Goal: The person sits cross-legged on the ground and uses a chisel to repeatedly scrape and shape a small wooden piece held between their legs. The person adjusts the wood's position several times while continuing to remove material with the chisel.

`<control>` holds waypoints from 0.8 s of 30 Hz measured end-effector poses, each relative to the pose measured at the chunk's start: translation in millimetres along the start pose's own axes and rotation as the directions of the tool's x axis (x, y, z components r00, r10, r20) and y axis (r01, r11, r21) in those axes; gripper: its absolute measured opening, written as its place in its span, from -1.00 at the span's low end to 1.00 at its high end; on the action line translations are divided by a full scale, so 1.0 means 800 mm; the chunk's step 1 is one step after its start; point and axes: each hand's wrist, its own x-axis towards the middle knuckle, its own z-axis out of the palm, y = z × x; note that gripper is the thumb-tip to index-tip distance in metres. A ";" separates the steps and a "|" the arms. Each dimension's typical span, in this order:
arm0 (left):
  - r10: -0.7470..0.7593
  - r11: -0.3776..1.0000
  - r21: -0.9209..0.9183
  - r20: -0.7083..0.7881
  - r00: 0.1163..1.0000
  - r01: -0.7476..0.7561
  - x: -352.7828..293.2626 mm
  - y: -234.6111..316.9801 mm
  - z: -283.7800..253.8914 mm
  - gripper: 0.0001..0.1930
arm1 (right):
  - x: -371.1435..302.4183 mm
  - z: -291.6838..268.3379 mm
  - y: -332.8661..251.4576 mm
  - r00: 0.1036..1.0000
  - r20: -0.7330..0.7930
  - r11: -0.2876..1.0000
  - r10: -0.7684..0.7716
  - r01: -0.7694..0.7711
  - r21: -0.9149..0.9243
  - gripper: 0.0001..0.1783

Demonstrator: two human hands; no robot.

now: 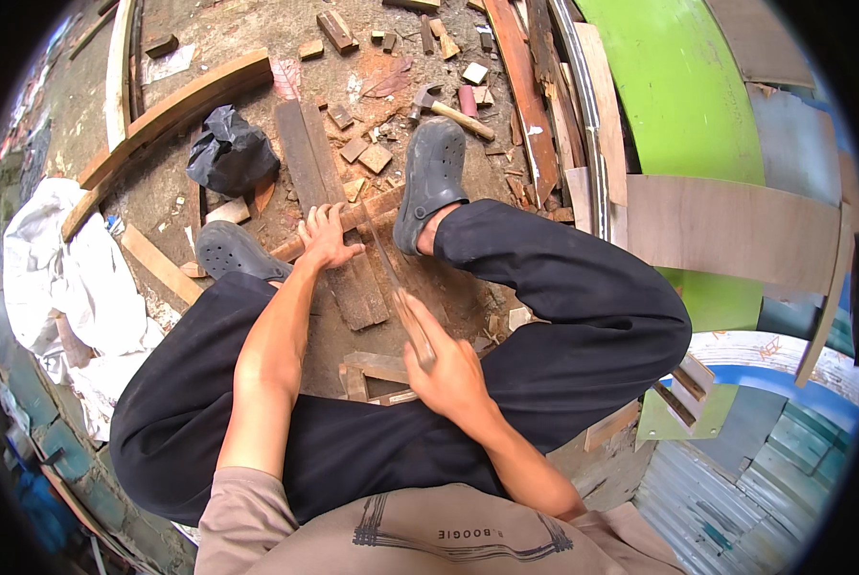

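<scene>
A reddish-brown wooden strip [383,205] lies crosswise over a dark plank [303,158] on the ground between my feet. My left hand [326,238] grips the strip from above, fingers curled over it and thumb toward the right. In my right hand [450,381] is a handsaw [416,324], held closed round its wooden handle. The narrow blade points away from me and reaches the strip just right of my left hand. How deep its teeth sit in the wood cannot be made out.
Beyond my right shoe lies a hammer [453,113] among several wood offcuts [376,157]. A black plastic bag [230,151] rests by my left shoe [242,251]. White sacking [70,287] is at the left. Long boards and a green panel [683,86] line the right side.
</scene>
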 end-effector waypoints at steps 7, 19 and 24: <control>0.003 0.998 0.057 -0.044 0.999 -0.001 -0.002 0.007 -0.002 0.22 | 0.062 0.033 0.019 0.993 0.051 0.992 0.108 -0.105 -0.066 -0.25; -0.016 0.999 0.047 -0.012 1.000 0.017 -0.005 0.007 -0.016 0.20 | 0.022 0.014 0.009 0.999 0.006 0.999 0.051 -0.051 0.011 -0.23; -0.011 0.989 0.141 -0.163 0.987 0.034 -0.051 0.032 0.006 0.09 | 0.108 0.071 0.060 0.995 -0.040 0.996 0.091 -0.092 -0.010 -0.24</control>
